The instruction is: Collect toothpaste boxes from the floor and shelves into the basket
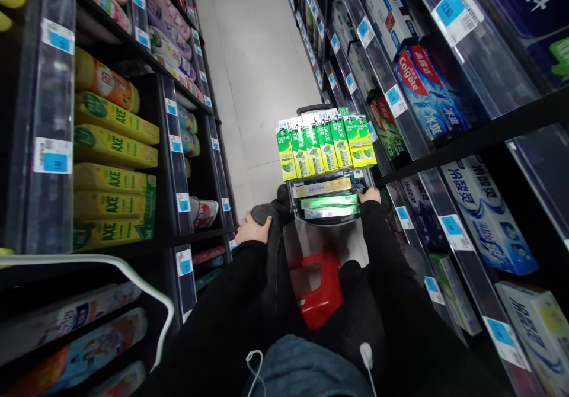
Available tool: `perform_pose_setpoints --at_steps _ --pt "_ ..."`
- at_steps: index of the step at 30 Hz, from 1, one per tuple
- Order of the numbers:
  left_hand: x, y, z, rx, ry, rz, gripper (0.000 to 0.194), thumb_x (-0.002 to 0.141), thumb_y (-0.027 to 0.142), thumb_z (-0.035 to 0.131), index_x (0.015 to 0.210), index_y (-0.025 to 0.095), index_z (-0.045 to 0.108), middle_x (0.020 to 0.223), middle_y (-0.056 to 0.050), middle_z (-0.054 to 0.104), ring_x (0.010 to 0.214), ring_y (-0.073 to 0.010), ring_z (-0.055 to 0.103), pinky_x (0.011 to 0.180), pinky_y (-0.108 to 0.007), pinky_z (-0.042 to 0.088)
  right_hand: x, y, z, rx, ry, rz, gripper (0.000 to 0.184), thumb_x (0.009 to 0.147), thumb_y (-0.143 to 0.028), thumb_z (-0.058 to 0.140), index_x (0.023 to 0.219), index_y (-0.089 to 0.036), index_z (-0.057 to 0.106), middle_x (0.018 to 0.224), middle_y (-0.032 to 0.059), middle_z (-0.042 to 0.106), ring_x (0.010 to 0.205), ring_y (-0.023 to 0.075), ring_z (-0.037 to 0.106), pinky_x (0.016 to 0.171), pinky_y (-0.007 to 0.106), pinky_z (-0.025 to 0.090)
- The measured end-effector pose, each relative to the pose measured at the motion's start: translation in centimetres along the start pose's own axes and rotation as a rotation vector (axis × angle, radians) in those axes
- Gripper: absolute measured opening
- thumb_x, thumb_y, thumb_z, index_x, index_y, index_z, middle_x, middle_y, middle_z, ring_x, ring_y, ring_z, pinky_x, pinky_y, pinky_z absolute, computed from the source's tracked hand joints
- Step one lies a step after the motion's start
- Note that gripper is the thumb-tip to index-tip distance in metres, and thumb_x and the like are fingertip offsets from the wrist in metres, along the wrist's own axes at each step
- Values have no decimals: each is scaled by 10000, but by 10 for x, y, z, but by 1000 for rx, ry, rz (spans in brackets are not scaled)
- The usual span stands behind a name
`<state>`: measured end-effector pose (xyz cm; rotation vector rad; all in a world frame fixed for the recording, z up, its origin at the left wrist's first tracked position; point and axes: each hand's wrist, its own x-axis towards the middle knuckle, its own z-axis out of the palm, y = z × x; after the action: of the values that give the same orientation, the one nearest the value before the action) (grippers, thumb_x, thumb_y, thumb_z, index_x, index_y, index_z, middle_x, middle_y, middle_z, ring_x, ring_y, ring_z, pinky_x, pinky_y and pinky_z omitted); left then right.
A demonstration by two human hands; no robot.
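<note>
My left hand [254, 229] rests on my bent left knee [262, 212], thumb apart from the fingers, holding nothing. My right hand [370, 195] is closed on the right rim of a grey shopping basket [329, 221] in front of me. Inside the basket, several toothpaste boxes stand on edge, among them a yellowish box [322, 187] and a green box [329, 201]. A row of green and yellow Darlie toothpaste boxes [326, 145] stands upright across its far part. The basket's dark handle [313, 109] shows behind them.
Shelves with price tags line both sides of a narrow aisle floor [249, 89]. Yellow AXE packs [118, 166] fill the left shelf; Colgate boxes [427, 92] and other toothpaste cartons stand right. A red plastic object [315, 308] lies between my legs. A white bar [89, 259] juts from the left.
</note>
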<state>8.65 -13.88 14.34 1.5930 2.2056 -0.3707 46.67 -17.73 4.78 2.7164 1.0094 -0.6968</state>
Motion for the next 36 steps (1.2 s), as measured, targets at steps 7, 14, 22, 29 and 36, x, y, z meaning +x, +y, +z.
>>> perform_pose_setpoints --at_steps 7,14,22,29,36 --pt "0 0 -1 -14 -10 -8 824 816 640 426 1457 131 333 1376 -195 494 1169 -387 533 949 -494 440 20 -13 -2 90 -25 21 647 729 -574 682 1117 -57 648 1166 242 587 1161 339 551 952 431 460" --pt "-3 3 -6 -25 -29 -15 821 817 629 439 1460 131 327 1379 -200 490 1181 -384 526 959 -488 437 19 0 -15 84 9 -40 642 736 -543 654 1110 -21 641 1107 242 595 1022 325 623 892 386 490" --pt "2 -1 3 -11 5 0 814 811 644 432 1440 133 360 1338 -206 519 1145 -382 553 930 -481 449 -12 26 -63 -209 117 -608 487 761 -245 624 1208 -67 542 1212 193 515 1072 295 513 937 366 421" --pt "4 -5 7 -13 14 16 831 806 662 416 1441 129 356 1328 -210 523 1133 -389 560 922 -488 448 -5 28 -71 -430 12 -809 573 759 -83 581 1325 -93 492 1326 162 467 1089 279 483 974 352 402" --pt "3 -3 4 -19 3 7 835 804 666 422 1442 132 359 1343 -213 512 1135 -392 556 921 -495 449 6 3 -51 -366 -59 -779 555 792 -75 590 1339 -112 508 1397 193 445 1234 301 445 1053 384 364"
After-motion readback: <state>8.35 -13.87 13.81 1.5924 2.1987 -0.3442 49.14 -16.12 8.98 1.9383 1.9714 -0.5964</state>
